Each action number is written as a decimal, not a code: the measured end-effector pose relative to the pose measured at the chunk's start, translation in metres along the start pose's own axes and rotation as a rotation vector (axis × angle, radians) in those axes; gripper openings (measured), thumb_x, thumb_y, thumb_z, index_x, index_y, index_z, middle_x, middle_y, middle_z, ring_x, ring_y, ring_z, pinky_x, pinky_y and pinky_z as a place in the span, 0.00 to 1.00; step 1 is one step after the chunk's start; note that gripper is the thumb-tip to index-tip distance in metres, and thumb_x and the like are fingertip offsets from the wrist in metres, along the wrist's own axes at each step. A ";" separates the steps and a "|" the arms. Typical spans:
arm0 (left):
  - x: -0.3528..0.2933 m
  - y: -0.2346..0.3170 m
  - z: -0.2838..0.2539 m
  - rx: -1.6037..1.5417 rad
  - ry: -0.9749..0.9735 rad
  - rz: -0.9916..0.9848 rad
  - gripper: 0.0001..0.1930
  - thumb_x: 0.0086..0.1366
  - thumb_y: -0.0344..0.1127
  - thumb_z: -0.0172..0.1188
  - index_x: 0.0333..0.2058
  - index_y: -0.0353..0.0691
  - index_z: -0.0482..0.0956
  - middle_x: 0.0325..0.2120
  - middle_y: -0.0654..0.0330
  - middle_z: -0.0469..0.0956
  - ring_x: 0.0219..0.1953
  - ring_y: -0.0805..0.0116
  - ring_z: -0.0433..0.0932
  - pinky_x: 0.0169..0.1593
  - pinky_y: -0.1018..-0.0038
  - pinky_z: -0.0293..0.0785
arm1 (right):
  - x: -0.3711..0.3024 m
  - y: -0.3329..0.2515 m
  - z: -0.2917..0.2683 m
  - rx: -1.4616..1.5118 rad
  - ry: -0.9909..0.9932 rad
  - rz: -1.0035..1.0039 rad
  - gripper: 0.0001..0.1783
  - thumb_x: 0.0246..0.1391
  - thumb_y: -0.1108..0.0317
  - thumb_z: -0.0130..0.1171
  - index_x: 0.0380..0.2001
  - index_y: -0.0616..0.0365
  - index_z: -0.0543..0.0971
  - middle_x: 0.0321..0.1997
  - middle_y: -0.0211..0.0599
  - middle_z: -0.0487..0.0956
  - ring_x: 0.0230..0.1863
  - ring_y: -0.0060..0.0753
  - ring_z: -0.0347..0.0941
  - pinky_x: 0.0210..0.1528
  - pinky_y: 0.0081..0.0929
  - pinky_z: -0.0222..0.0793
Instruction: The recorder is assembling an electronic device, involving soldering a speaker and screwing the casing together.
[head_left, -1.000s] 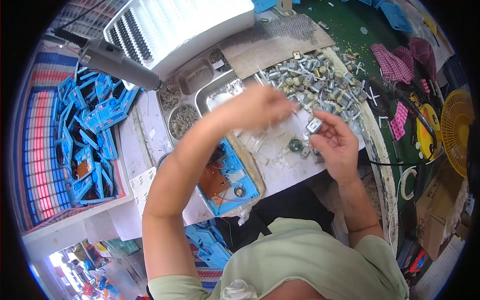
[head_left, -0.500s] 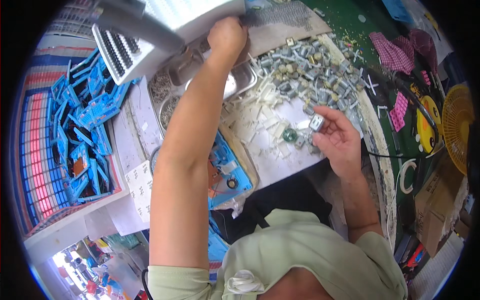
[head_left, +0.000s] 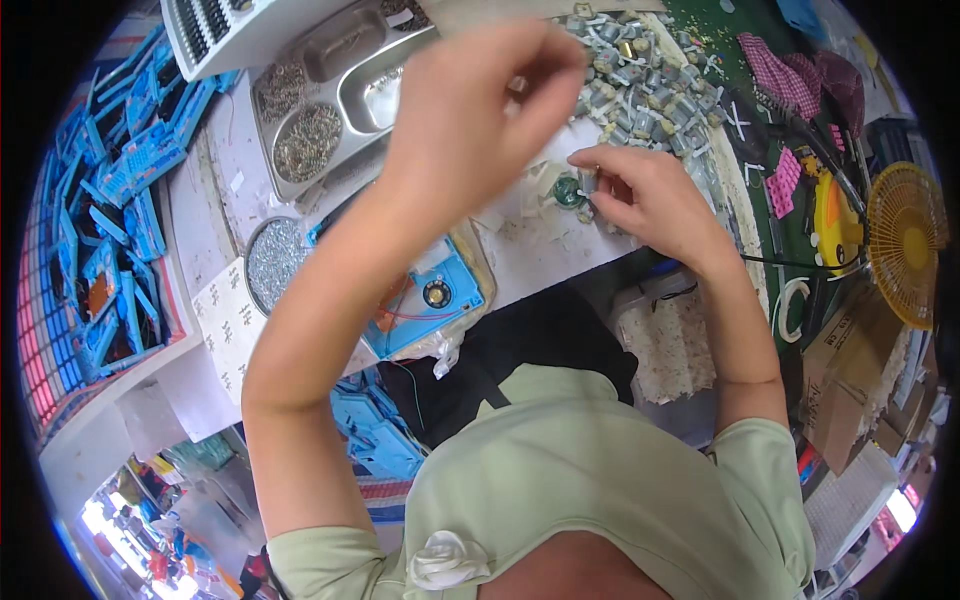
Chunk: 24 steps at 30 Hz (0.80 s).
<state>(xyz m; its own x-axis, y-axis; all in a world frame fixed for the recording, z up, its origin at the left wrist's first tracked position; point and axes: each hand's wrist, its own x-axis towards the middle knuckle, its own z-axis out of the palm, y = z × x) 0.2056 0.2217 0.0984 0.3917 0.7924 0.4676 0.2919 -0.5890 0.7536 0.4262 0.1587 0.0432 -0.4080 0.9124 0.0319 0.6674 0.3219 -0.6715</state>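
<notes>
Right hand pinches small grey motor at fingertips, just above white surface; long axis roughly upright in picture, facing unclear. Green round part just beside it. Left hand raised over surface, fingers loosely curled; cannot tell if holding anything. Heap of grey motors behind. Metal tray compartments hold screws. Round tin holds small silvery bits. Blue housing lies near.

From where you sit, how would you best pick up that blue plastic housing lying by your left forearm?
Grip the blue housing by its two long side walls, coming straight down from above. It lies flat and open side up on the white bench, with red wires and a round part inside, so pinching the outer edges likely avoids them.
</notes>
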 end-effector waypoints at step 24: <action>-0.204 0.039 -0.021 -0.466 0.269 -0.581 0.14 0.61 0.20 0.64 0.45 0.35 0.74 0.36 0.60 0.79 0.37 0.74 0.81 0.42 0.76 0.81 | 0.004 -0.089 0.065 1.207 -0.472 0.308 0.28 0.54 0.77 0.65 0.59 0.65 0.74 0.35 0.22 0.76 0.35 0.10 0.70 0.37 0.12 0.67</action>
<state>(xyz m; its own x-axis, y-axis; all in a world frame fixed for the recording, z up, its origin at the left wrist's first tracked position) 0.1186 0.0403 0.0415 0.0466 0.9989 -0.0089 -0.0337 0.0104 0.9994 0.3244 0.1177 0.0551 -0.6799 0.6540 -0.3315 -0.0966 -0.5281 -0.8437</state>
